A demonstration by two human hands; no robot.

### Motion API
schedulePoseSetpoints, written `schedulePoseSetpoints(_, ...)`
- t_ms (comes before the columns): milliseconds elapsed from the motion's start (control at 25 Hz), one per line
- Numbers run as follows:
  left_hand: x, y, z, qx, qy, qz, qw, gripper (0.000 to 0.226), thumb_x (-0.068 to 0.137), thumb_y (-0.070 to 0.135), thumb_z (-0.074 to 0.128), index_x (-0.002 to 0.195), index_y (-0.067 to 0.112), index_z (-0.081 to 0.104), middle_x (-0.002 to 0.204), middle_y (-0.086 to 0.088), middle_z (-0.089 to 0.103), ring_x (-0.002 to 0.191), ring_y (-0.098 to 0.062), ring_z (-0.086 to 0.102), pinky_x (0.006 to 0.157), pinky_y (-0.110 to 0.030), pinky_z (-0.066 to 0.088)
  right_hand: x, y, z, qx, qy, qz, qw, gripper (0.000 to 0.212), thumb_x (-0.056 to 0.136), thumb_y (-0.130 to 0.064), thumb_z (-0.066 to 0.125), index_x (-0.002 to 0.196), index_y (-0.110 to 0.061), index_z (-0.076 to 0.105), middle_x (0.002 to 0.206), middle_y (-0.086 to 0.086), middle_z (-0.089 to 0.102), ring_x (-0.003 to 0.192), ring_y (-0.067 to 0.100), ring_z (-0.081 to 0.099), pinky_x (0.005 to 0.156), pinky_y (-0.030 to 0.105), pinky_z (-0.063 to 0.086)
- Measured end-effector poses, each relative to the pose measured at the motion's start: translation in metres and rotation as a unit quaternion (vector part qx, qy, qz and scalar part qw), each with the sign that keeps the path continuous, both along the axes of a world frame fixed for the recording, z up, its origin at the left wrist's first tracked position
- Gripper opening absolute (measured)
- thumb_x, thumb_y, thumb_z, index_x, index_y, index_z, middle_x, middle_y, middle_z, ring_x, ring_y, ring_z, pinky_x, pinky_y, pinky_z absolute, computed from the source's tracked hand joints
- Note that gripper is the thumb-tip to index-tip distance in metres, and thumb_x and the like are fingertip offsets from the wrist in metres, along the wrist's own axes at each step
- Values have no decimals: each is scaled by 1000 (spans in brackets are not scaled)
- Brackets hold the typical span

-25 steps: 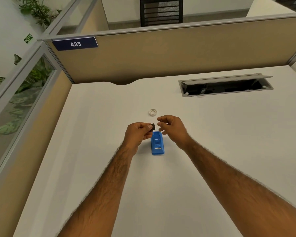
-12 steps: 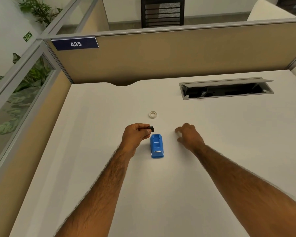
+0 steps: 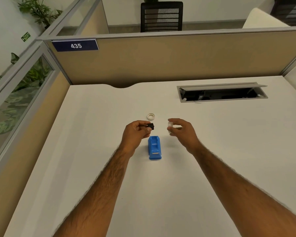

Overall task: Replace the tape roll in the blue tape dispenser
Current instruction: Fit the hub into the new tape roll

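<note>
The blue tape dispenser stands on the white desk with no roll in its cradle. Just above and left of it, my left hand pinches a small black spindle between thumb and fingers. To the right, my right hand is lifted off the desk and holds a clear tape roll at its fingertips. A small white ring-shaped tape core lies flat on the desk beyond both hands.
A recessed cable tray with its lid open sits at the back right of the desk. Beige partition walls close off the back and left sides. Bare desk surface lies in front of the dispenser between my forearms.
My right hand went down to the desk to the right of the dispenser and has come up holding the clear tape roll. My left hand has kept the black spindle.
</note>
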State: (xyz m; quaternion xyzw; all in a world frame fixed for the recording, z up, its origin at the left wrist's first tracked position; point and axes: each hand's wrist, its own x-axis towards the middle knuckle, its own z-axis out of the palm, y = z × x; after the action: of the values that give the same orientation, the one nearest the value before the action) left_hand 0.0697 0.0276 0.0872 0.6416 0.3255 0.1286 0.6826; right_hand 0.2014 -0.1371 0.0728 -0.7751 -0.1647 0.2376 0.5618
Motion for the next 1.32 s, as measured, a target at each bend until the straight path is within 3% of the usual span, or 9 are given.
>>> schedulePoseSetpoints(200, 2, -1, 8, 27, 14, -13, 999, 20, 88, 9, 73, 107, 15, 73, 95, 0, 78, 88, -16, 75, 79, -26, 61, -19, 11, 28, 72, 47, 95, 992, 48, 82, -5, 73, 122, -28, 64, 119, -7, 67, 97, 14, 70, 84, 29, 58)
schedulePoseSetpoints(320, -1, 0, 11, 34, 10, -13, 999, 16, 88, 11, 74, 98, 23, 74, 88, 6, 79, 84, -14, 76, 72, -20, 59, -25, 19, 38, 104, 60, 126, 985, 51, 82, -1, 72, 123, -30, 64, 121, -9, 67, 102, 13, 69, 84, 26, 57)
schedulePoseSetpoints(720, -7, 4, 19, 42, -12, -9, 999, 14, 89, 20, 74, 92, 33, 74, 85, 10, 79, 84, -13, 75, 69, -18, 58, -34, 27, 47, 84, 41, 134, 986, 51, 83, -2, 72, 129, -21, 60, 124, -1, 66, 104, 18, 68, 92, 38, 56)
schedulePoseSetpoints(960, -7, -3, 21, 50, -17, -9, 999, 13, 89, 21, 73, 98, 29, 75, 94, 8, 77, 90, -13, 73, 74, -20, 58, -36, 28, 48, 69, 26, 137, 988, 50, 83, -5, 73, 129, -20, 61, 124, 0, 66, 103, 18, 68, 91, 36, 56)
schedulePoseSetpoints(1120, -7, -3, 20, 28, -18, -11, 999, 16, 90, 19, 73, 105, 20, 77, 97, -3, 78, 89, -22, 74, 82, -32, 61, -35, 25, 48, 63, 22, 138, 988, 50, 82, -3, 73, 127, -21, 62, 122, -1, 67, 101, 17, 69, 88, 33, 57)
schedulePoseSetpoints(1320, -9, -4, 17, 32, 5, -12, 999, 18, 90, 19, 73, 107, 15, 77, 97, -6, 78, 93, -27, 74, 86, -36, 61, -38, 26, 44, 49, 22, 140, 989, 50, 80, -3, 75, 125, -22, 64, 126, -2, 64, 100, 16, 69, 80, 23, 57)
